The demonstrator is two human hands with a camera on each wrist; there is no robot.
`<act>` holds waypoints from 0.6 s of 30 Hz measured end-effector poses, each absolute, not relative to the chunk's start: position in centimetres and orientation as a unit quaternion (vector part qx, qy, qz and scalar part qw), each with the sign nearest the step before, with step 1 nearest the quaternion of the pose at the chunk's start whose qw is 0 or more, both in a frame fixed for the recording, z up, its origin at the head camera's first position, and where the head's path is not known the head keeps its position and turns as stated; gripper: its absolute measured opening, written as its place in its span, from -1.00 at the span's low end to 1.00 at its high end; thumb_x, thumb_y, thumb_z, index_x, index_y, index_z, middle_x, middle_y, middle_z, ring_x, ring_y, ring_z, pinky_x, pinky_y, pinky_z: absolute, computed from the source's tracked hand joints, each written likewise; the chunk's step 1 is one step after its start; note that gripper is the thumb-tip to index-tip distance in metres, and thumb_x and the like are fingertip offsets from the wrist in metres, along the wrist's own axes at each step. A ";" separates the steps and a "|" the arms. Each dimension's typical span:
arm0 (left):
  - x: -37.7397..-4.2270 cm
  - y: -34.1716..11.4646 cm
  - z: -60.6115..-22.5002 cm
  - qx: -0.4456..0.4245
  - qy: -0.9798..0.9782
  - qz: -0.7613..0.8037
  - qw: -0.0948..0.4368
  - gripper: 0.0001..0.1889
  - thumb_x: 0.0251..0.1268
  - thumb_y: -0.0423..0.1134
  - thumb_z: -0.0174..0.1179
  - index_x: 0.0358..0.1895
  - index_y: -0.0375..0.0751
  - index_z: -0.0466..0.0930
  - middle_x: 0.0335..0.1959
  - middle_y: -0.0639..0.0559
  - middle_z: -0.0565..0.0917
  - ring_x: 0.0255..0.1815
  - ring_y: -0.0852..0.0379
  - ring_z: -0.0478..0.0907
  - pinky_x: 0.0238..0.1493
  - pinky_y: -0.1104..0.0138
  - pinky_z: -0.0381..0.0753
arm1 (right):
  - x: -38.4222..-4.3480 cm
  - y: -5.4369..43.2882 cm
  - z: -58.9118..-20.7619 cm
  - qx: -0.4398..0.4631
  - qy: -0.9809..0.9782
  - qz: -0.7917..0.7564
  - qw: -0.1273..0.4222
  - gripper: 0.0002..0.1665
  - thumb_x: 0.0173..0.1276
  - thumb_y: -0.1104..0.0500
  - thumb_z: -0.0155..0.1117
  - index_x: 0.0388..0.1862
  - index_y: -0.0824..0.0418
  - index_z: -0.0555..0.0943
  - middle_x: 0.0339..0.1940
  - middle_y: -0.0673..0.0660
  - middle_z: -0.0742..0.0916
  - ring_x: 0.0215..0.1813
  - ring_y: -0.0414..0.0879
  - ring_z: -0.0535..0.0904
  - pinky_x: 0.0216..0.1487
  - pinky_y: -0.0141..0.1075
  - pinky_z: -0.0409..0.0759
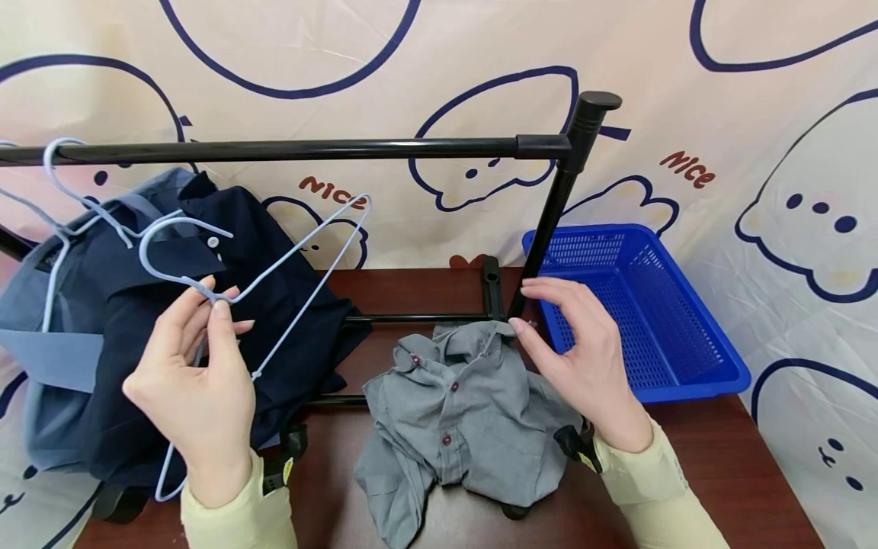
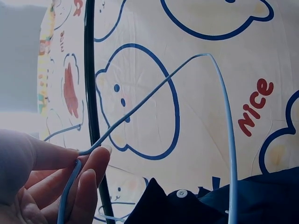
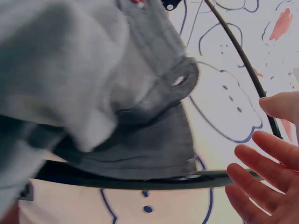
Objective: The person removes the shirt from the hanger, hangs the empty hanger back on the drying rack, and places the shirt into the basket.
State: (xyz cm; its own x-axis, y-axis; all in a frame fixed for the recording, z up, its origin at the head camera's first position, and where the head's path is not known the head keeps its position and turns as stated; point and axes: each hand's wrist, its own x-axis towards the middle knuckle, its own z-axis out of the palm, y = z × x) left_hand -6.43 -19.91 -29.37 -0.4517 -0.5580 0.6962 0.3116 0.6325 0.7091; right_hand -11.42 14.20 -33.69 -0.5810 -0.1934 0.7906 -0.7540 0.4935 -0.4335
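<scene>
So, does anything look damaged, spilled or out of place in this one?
Only mildly: the grey shirt looks crumpled and lopsided below the rail, off the bare hanger that the left hand pinches. I see no spill or damage.

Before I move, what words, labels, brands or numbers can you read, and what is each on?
"Nice": red print on the patterned backdrop, left of the black post in the head view.
"Nice": same backdrop, right of that post.
The left wrist view also shows "Nice" on it.
Too small to read: any marking on the dark collar patch of the light-blue garment or on the wrist straps.
</scene>
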 end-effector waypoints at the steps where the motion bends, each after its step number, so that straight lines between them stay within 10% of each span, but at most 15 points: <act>1: -6.5 -20.0 -29.4 0.084 -0.742 -0.420 0.516 -0.75 0.44 -0.42 0.23 0.09 -0.22 0.75 -0.13 -0.06 0.79 -0.37 0.48 0.66 -0.14 0.51 0.61 | -11.5 14.0 -33.3 0.306 -0.789 0.401 0.351 -0.49 0.46 -0.10 0.32 0.17 0.24 0.67 0.19 0.10 0.70 0.22 0.05 0.57 0.26 -0.16 0.43; 18: -7.0 -20.6 -29.1 0.097 -0.745 -0.431 0.499 -0.73 0.44 -0.40 0.24 0.12 -0.19 0.73 -0.09 -0.05 0.78 -0.43 0.42 0.65 -0.27 0.58 0.58 | -13.2 10.1 -24.4 0.396 -0.695 0.363 0.478 -0.45 0.40 -0.01 0.38 0.15 0.40 0.64 0.28 0.30 0.63 0.44 0.23 0.38 0.44 0.12 0.25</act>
